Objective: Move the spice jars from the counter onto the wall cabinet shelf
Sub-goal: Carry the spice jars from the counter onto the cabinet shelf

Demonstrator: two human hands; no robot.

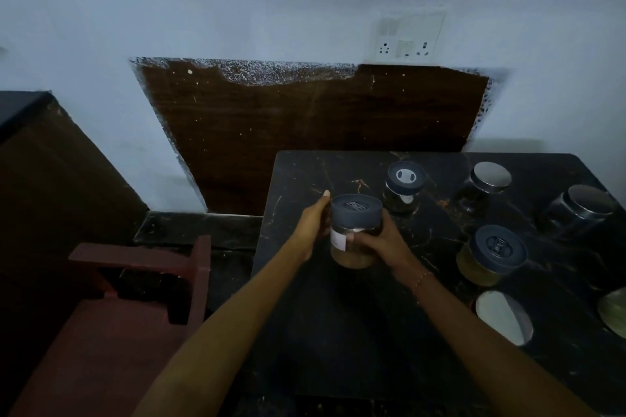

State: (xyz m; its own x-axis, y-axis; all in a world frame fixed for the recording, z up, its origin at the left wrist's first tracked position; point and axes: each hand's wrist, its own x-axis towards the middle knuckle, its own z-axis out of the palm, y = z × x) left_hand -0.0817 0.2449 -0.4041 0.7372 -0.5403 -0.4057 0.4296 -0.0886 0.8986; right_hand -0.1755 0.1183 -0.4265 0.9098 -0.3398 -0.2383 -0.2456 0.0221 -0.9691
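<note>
far left: dark cabinet side [50, 179], reddish wooden chair [135, 298] below it, beside the counter [321, 332]. brown panel [305, 132] on the wall behind, switch/socket plate [408, 35] up right of it.

left hand [313, 228] wraps the left side of the held jar [355, 234], fingers curled round the glass, index tip up by the lid edge. right hand [382, 240] closed on the jar's right side, thumb across the front near the white label. both grips shut on the same jar. jar upright, grey lid on, brownish powder inside; cannot tell if its base touches the counter or sits just above it.

right of that, on the counter: grey-lid jar [403, 189] near the back, well apart from a steel-lid jar [484, 188], another steel-lid jar [579, 213] at far right. nearer: grey-lid jar with yellowish fill [489, 257], a pale lid [503, 316] seen top-down below it, one more item cut off at the right edge.
</note>
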